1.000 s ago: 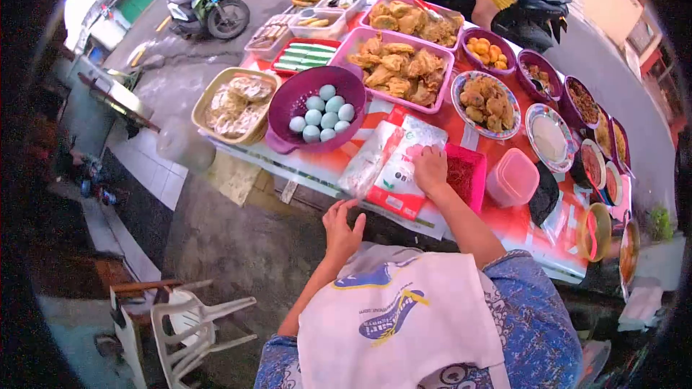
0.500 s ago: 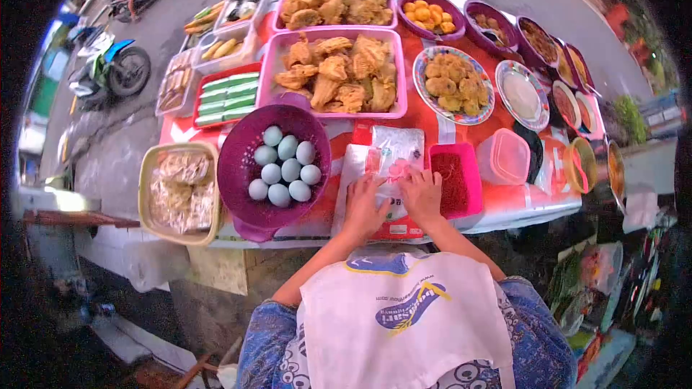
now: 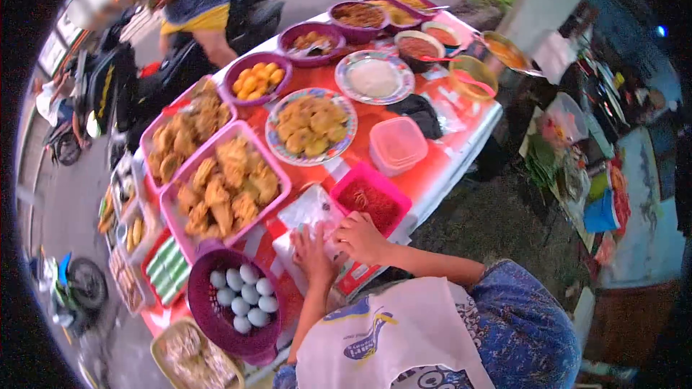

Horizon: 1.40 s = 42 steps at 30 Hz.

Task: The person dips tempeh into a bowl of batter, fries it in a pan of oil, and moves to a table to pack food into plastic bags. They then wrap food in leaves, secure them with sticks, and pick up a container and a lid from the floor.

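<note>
Both hands are on a clear plastic packet (image 3: 311, 207) lying on the table, between the purple colander of pale blue eggs (image 3: 249, 294) and the pink tub of red food (image 3: 369, 202). My left hand (image 3: 314, 253) rests on the packet's near part with its fingers spread. Beside it, against the pink tub's near corner, my right hand (image 3: 360, 239) has its fingers bent and pressed together at the plastic; what they grip is too small to make out.
Trays of fried chicken (image 3: 229, 191), a plate of fried patties (image 3: 310, 126), a lidded pink container (image 3: 398, 145) and several purple bowls (image 3: 258, 79) surround the hands. A person (image 3: 194, 0) stands beyond the table near motorbikes.
The view has turned to the right, so the table now slants. My hands stay at the packet, with the right fingers more bent. A person now shows beyond the table.
</note>
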Motion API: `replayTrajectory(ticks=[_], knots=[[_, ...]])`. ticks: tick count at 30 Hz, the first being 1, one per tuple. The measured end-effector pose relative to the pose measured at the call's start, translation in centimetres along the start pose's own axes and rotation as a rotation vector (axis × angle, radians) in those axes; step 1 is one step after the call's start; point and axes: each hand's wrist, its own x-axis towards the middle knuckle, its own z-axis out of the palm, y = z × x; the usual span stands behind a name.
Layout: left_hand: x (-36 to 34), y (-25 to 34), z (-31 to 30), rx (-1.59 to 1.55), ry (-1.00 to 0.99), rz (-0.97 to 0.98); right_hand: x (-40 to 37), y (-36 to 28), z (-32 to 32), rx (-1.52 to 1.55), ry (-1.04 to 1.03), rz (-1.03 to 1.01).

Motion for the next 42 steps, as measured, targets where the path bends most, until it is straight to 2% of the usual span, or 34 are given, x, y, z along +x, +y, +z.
replayTrajectory(ticks=[1, 2, 4, 5, 6, 7, 8, 9, 10, 11, 12, 14, 15, 16, 18, 19, 20, 22, 24, 26, 27, 28, 30, 31, 32, 36, 37, 39, 42], knots=[[0.0, -0.1, 0.1, 0.018, 0.013, -0.011, -0.1, 0.4, -1.1, 0.057, 0.098, -0.071], [-0.2, -0.5, 0.6, 0.017, 0.014, 0.02, -0.1, 0.4, -2.9, 0.04, 0.121, -0.058], [-0.3, -1.2, 1.7, 0.175, 0.314, 0.276, -0.5, 0.5, -7.6, 0.963, 0.053, 0.224], [0.1, -1.2, 1.5, 0.167, 0.306, 0.304, -1.4, 0.8, -10.0, 1.112, 0.116, 0.317], [0.4, -1.2, 0.7, 0.129, 0.142, 0.168, -2.2, 1.2, -12.2, 1.191, 0.283, 0.313], [0.8, -0.9, -0.1, 0.098, -0.019, 0.03, -3.1, 1.8, -14.1, 1.327, 0.391, 0.394], [1.3, 0.2, -1.3, -0.123, 0.107, 0.064, -4.1, 2.6, -15.5, 1.465, 0.495, 0.467], [1.7, 1.6, -2.6, -0.345, 0.235, 0.091, -5.1, 3.5, -16.3, 1.465, 0.505, 0.461], [1.8, 4.6, -4.3, -0.691, 0.192, 0.098, -6.2, 4.7, -16.8, 1.598, 0.534, 0.44], [1.9, 7.7, -5.7, -1.023, 0.038, 0.083, -7.1, 5.5, -17.2, 1.734, 0.556, 0.42], [2.0, 10.6, -6.3, -1.347, -0.126, 0.063, -7.8, 5.7, -17.4, 1.744, 0.552, 0.419], [2.9, 16.3, -5.2, -1.465, -0.412, 0.113, -9.0, 6.0, -18.0, 1.798, 0.547, 0.5], [2.9, 20.0, -5.8, -1.094, -0.332, 0.306, -10.0, 6.8, -17.9, 1.803, 0.57, 0.481], [3.1, 22.2, -4.8, -1.085, -0.344, 0.316, -11.0, 8.2, -18.0, 1.807, 0.588, 0.474], [3.4, 25.0, -2.2, -1.252, -0.301, 0.1, -13.2, 10.9, -17.5, 1.71, 0.615, 0.559], [4.3, 25.9, -1.2, -1.086, -0.25, 0.224, -14.4, 12.7, -17.4, 1.574, 0.585, 0.629], [4.8, 26.8, -0.3, -1.075, -0.25, 0.198, -15.6, 13.9, -17.4, 1.319, 0.667, 0.757], [5.7, 29.0, 1.6, -1.025, -0.217, 0.118, -17.8, 15.1, -18.1, 0.844, 0.92, 0.577], [5.9, 31.3, 3.4, -1.084, -0.224, 0.113, -19.5, 16.0, -18.8, 0.851, 0.901, 0.517], [5.3, 32.9, 5.3, -1.141, -0.249, 0.11, -20.5, 14.2, -20.2, 0.468, 0.685, 0.396], [5.0, 33.6, 6.3, -1.156, -0.307, 0.115, -20.1, 13.7, -20.5, 0.369, 0.718, 0.355], [4.9, 34.1, 7.2, -1.173, -0.363, 0.124, -20.6, 14.5, -20.4, 0.368, 0.719, 0.354], [5.0, 35.3, 7.8, -1.236, -0.411, 0.146, -21.1, 16.6, -20.0, 0.656, 0.592, 0.5], [4.9, 35.9, 7.1, -1.296, -0.377, 0.126, -21.4, 17.0, -20.9, 0.944, 0.646, 0.475], [5.0, 36.3, 6.8, -1.355, -0.345, 0.103, -22.3, 18.1, -21.5, 1.087, 0.663, 0.404], [6.8, 34.1, 8.3, -1.343, -0.303, 0.014, -25.8, 22.7, -23.8, 1.456, 0.87, 0.549], [6.6, 33.9, 8.3, -1.356, -0.324, -0.047, -25.7, 23.0, -24.3, 1.399, 0.934, 0.624], [6.9, 32.8, 9.2, -1.326, -0.359, -0.14, -25.6, 23.7, -25.0, 1.377, 0.885, 0.607], [7.8, 32.0, 10.2, -1.168, -0.395, -0.061, -24.4, 24.8, -25.2, 1.309, 0.846, 0.574]])
